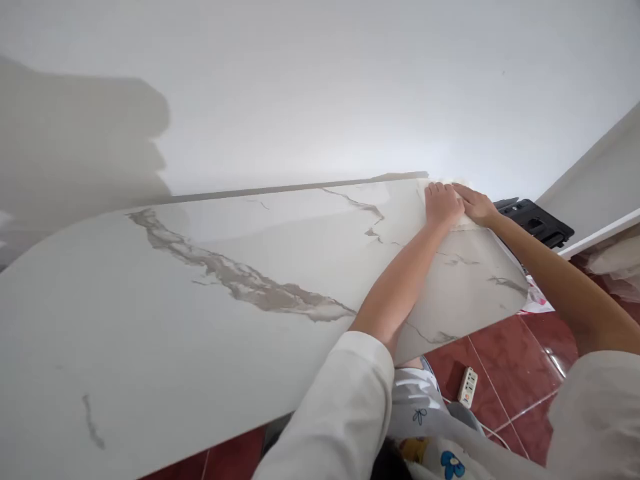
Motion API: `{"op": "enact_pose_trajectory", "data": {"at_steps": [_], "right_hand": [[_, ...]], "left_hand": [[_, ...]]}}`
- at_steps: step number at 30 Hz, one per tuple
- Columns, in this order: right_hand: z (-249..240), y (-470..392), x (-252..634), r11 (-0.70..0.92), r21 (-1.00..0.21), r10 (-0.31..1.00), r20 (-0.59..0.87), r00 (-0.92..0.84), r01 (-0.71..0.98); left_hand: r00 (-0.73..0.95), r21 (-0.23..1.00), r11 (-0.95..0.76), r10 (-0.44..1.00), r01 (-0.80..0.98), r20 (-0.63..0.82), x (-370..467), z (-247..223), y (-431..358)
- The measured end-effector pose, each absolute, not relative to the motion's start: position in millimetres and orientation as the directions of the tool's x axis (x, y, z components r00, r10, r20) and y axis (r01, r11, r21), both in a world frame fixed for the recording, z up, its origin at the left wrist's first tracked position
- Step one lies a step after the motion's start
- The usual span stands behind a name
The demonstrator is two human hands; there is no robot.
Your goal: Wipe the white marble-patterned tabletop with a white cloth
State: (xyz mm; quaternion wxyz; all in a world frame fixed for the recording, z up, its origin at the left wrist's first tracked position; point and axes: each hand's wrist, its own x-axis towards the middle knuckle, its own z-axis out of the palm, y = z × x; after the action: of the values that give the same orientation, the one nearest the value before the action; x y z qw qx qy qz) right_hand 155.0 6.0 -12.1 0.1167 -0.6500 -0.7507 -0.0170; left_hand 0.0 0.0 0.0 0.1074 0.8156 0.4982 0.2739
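Observation:
A pale cream cloth (465, 224) lies at the far right corner of the white marble-patterned table (280, 360), close to the wall. My left hand (444, 204) presses down on it, fingers bent and held together around its left part. Touching the left hand's fingertips, my right hand (476, 205) grips the cloth's right side, its fingers pointing left. Much of the cloth is hidden beneath both hands, and whether it is folded I cannot tell.
A white wall (310, 93) runs behind the table's back edge. Beyond the right end stands a black case-like object (537, 221). Below, a white power strip (467, 387) with a cable lies on the red tiled floor (500, 353).

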Motion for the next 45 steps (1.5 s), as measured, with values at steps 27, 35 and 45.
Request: {"op": "enact_pose_trajectory", "data": {"at_steps": [27,35,45], "right_hand": [[-5,-175,-1,0.121,-0.087,0.965,0.243,-0.097,0.989],[9,-189,-187,0.388,-0.141,0.920,0.109,-0.376,0.911],[3,-207,-424,0.674,-0.336,0.736,0.227,-0.638,0.658]], "left_hand": [[0.489,0.283,-0.585,0.801,0.760,0.345,-142,-5,-154],[0.465,0.208,-0.522,0.844,0.827,0.269,-340,-8,-179],[0.085,0.267,-0.130,0.981,0.955,0.176,-581,-7,-227]]}}
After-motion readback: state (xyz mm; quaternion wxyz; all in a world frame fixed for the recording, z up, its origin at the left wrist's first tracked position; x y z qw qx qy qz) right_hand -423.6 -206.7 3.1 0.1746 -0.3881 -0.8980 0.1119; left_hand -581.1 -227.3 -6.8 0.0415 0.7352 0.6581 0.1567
